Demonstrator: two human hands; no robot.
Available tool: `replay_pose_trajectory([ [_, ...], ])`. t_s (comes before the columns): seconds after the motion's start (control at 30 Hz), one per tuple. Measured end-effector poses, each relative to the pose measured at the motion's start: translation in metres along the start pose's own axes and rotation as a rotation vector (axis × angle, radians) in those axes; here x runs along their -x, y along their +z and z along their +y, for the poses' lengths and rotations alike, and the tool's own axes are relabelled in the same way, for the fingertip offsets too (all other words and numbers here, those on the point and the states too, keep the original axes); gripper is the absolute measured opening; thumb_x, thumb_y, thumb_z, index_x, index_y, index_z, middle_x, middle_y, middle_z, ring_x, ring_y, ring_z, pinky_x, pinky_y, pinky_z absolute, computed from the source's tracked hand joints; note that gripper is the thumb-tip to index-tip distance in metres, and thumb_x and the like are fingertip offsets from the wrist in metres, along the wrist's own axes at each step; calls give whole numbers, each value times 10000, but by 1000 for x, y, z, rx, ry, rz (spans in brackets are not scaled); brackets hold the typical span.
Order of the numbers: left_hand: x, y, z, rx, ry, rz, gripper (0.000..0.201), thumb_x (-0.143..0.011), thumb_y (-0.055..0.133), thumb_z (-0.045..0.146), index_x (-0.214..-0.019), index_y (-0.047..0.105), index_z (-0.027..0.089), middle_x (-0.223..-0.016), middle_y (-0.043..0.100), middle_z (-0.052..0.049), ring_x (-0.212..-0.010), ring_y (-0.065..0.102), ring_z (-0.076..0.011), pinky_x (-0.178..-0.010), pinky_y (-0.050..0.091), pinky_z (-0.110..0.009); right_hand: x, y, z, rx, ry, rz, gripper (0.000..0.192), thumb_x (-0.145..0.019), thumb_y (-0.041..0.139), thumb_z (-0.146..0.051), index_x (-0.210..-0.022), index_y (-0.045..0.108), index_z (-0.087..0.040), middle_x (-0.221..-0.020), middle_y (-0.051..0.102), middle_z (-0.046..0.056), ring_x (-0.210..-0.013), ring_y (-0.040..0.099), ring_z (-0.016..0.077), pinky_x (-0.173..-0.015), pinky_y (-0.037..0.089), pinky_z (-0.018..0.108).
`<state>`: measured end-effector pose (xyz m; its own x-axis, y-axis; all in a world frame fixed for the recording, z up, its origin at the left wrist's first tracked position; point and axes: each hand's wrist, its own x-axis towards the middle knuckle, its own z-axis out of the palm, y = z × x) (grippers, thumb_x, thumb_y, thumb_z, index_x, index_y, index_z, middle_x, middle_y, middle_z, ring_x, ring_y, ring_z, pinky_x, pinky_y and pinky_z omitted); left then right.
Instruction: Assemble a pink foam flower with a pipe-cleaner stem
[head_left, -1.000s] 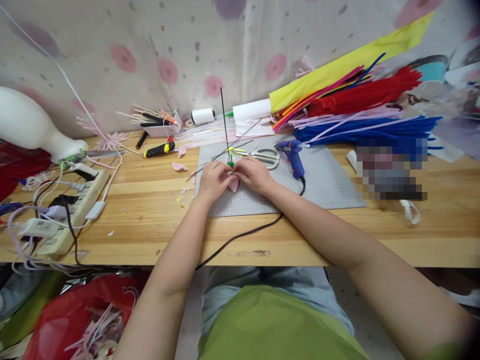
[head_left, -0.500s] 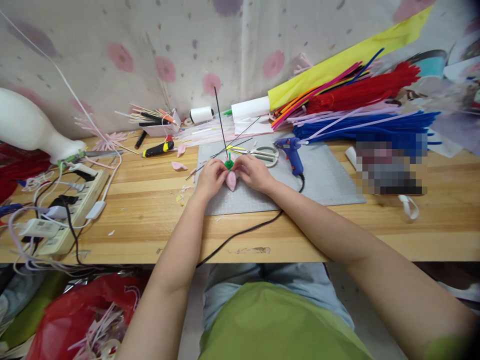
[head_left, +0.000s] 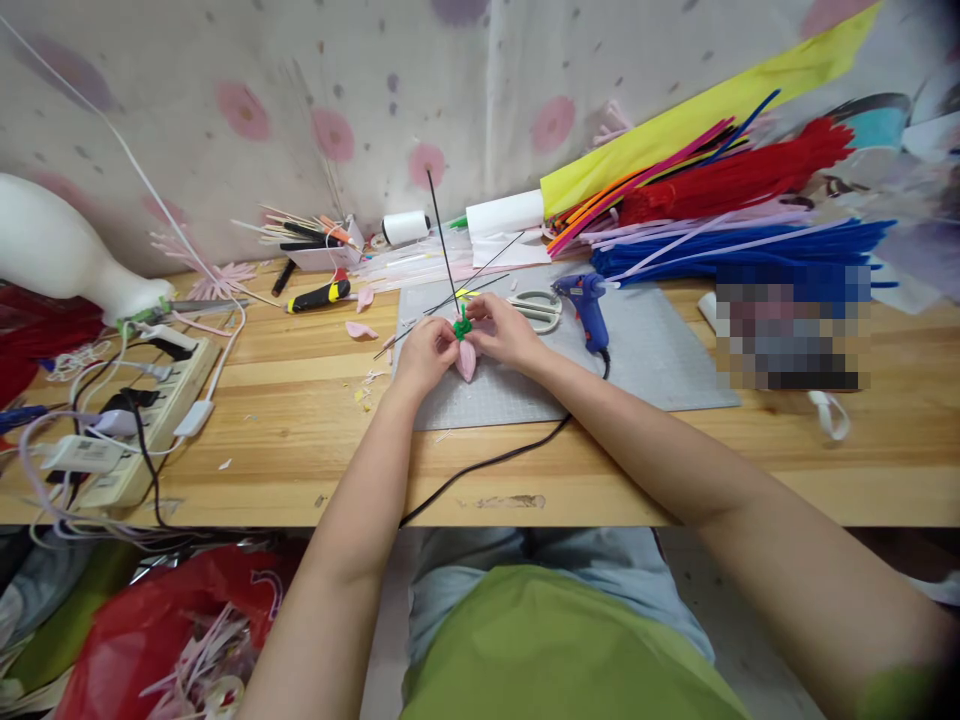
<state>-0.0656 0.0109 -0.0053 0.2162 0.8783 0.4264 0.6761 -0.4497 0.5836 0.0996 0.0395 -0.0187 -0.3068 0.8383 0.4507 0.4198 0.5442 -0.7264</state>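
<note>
My left hand [head_left: 424, 352] and my right hand [head_left: 504, 330] meet over the grey cutting mat [head_left: 652, 360]. Between their fingertips they pinch a small pink flower bud [head_left: 466, 358] with a green collar [head_left: 462, 325]. A thin dark wire stem [head_left: 442, 240] rises from the bud, pointing up and away. Both hands are closed on this piece. A blue glue gun [head_left: 590, 305] lies just right of my right hand, its black cord [head_left: 487, 465] running off the table's front edge. Scissors [head_left: 534, 308] lie behind my right hand.
Piles of red, blue, pink and yellow pipe cleaners [head_left: 735, 215] fill the back right. A white power strip [head_left: 142, 420] with cables sits at left, beside a white vase shape [head_left: 67, 255]. A yellow-black cutter [head_left: 319, 296], loose pink petals [head_left: 360, 329] and a white thread spool [head_left: 405, 227] lie behind.
Both hands shifted slightly while working the bud; the pink petal now shows more clearly below the green collar. Nothing else on the table moved.
</note>
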Motion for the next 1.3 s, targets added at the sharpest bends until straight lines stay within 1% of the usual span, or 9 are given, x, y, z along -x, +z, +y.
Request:
replay_pose_trajectory([
  [0.2,-2,2,2,1,-31,15,191,-655,582,84,-584,444,196,-762,570,-11,-797,547,-157,-787,438,-313,-6,5,2,-32,49,-6,298,-622,571,-145,-903,496,-208,-916,599,32,-891,552,194,-814,434,357],
  [0.37,-2,3,1,3,-42,24,207,-646,568,68,-569,422,194,-758,570,-7,-787,547,-150,-769,443,-304,-9,6,-1,-59,57,-22,298,-613,596,-181,-890,488,-200,-900,596,31,-880,552,189,-815,421,350],
  [0.57,-1,-1,-3,47,-24,55,103,-674,605,128,-629,538,192,-784,604,-12,-804,568,-149,-780,456,-304,-10,5,-3,-83,73,-46,301,-632,601,-193,-904,474,-211,-882,601,23,-864,566,188,-796,424,350],
  [0.77,-1,0,-9,55,-126,83,44,-668,635,174,-637,607,190,-771,614,-14,-786,575,-144,-773,469,-304,-11,4,0,-83,46,-51,268,-637,597,-202,-855,442,-217,-861,572,11,-851,550,181,-791,418,343],
  [0.87,-3,3,-11,80,-209,114,52,-631,672,191,-605,627,189,-810,614,-24,-821,580,-152,-799,473,-314,-10,3,-1,-87,59,-49,263,-637,588,-203,-846,428,-217,-865,564,12,-838,539,175,-779,413,336],
  [1.0,-4,5,-12,78,-294,130,83,-609,698,205,-566,629,187,-790,605,-24,-791,585,-159,-789,485,-332,-8,3,-2,-96,70,-33,272,-632,585,-208,-834,403,-219,-855,546,8,-817,527,169,-765,411,333],
  [1.07,-4,3,-13,67,-279,102,90,-627,696,215,-571,631,187,-791,606,-25,-803,590,-162,-796,485,-337,-8,4,-1,-107,72,-29,278,-628,588,-212,-828,396,-219,-844,533,4,-813,522,167,-766,408,334],
  [1.23,-3,-5,-23,120,-111,-4,32,-667,681,218,-657,660,196,-871,605,-23,-887,584,-159,-869,459,-346,-9,6,4,-173,81,-43,296,-619,592,-225,-830,385,-220,-846,515,-7,-806,511,153,-779,403,329],
  [1.3,-4,-7,-26,151,-81,-43,10,-683,662,205,-683,668,197,-883,600,-25,-895,579,-159,-883,451,-349,-9,6,6,-191,79,-53,298,-618,594,-232,-829,384,-218,-846,508,-7,-800,507,150,-779,404,328],
])
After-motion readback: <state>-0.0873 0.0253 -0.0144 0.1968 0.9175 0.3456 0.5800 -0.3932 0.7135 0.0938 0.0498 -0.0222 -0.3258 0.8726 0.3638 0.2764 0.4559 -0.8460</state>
